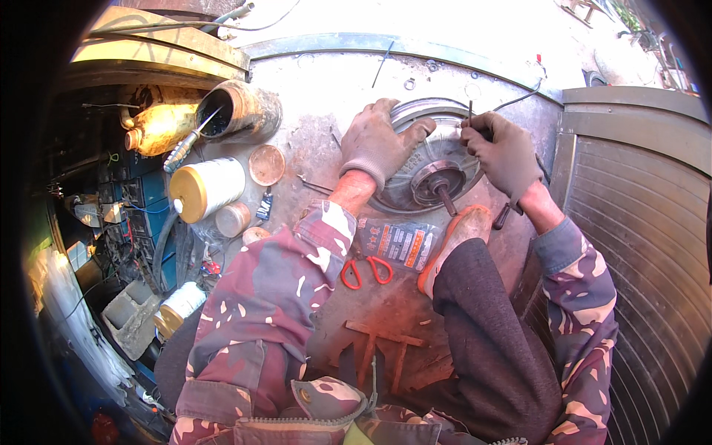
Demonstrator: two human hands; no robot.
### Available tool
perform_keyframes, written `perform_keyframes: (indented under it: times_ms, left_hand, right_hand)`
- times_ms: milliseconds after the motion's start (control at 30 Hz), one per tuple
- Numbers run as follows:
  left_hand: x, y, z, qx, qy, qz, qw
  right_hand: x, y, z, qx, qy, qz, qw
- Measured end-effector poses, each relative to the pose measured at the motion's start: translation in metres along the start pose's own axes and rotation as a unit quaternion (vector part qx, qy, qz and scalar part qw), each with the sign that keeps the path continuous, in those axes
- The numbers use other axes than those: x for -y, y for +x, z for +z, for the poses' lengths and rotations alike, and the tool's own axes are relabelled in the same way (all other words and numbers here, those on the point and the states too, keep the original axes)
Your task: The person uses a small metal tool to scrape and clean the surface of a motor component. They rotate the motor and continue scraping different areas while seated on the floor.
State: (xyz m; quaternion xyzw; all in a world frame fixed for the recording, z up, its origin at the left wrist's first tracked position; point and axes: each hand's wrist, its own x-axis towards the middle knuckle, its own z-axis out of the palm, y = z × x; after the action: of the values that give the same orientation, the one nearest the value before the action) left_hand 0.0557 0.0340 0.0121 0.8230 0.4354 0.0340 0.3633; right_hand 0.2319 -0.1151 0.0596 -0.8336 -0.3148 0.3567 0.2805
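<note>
A round grey metal wheel hub [400,196] lies on the ground, its central shaft [446,199] tilted toward me. My left hand [378,141], in a grey glove, grips its left side, fingers over the rim and thumb across the face. At the right rim, my gloved right hand [506,150] is closed in a pinch on a thin dark rod [469,111] that stands upright above the fingertips. The rod's lower end is hidden, so its kind and whether it touches the hub cannot be told. My shoe [463,230] rests close to the shaft.
Orange-handled scissors [387,267] and a printed plastic packet [397,242] lie before the hub. Left stand an open dirty can [256,111] with a screwdriver [182,152], a yellow bottle [163,126] and a white thread spool [219,185]. A ribbed metal panel [630,222] borders the right.
</note>
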Motion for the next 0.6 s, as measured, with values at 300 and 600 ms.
perform_keyframes:
  times_ms: [300, 600]
  left_hand:
    - [-0.003, 0.0, -0.001, 0.004, -0.001, -0.005, 1.0]
    - [-0.001, -0.002, -0.005, 0.015, -0.023, -0.005, 1.0]
  right_hand:
    - [-0.006, 0.004, 0.002, -0.003, 0.012, -0.008, 1.0]
    - [0.017, 0.025, -0.018, -0.026, -0.094, -0.064, 0.993]
